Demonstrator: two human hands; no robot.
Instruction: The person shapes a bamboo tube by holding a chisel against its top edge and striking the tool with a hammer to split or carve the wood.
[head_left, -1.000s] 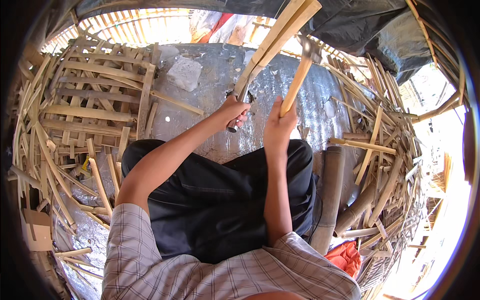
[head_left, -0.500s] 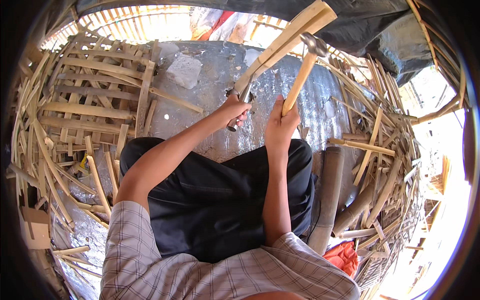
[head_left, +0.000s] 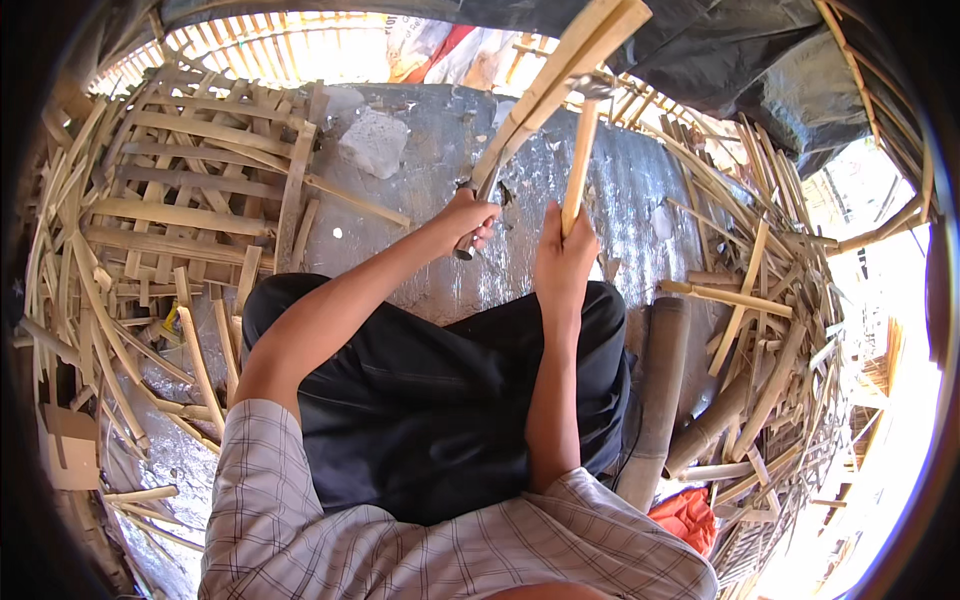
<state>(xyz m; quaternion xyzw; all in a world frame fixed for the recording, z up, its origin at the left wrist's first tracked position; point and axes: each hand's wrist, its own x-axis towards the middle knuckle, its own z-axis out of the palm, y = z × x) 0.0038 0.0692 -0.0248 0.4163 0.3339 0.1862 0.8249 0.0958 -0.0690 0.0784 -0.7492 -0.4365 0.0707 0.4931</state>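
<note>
My left hand (head_left: 468,218) is closed around the round metal handle of a bladed tool (head_left: 464,252). Its narrow blade lies against the lower end of a long split bamboo piece (head_left: 545,100), which slants up and away to the right. Whether the blade is wedged into the bamboo I cannot tell. In my right hand (head_left: 565,250), a hammer (head_left: 580,155) stands upright, gripped by its wooden handle. Its metal head is right beside the bamboo's right edge, and I cannot tell if they touch.
Crossed bamboo slats (head_left: 185,210) are piled at the left. More strips (head_left: 770,290) heap up at the right, with a thick bamboo pole (head_left: 660,390) by my knee. A grey stone block (head_left: 375,143) rests on the dark sheet (head_left: 430,120) ahead. Orange cloth (head_left: 688,520) lies lower right.
The hammer has swung left, bringing its head from the right over to the bamboo. The bamboo's upper end has shifted slightly left. My left hand keeps its hold on the bladed tool.
</note>
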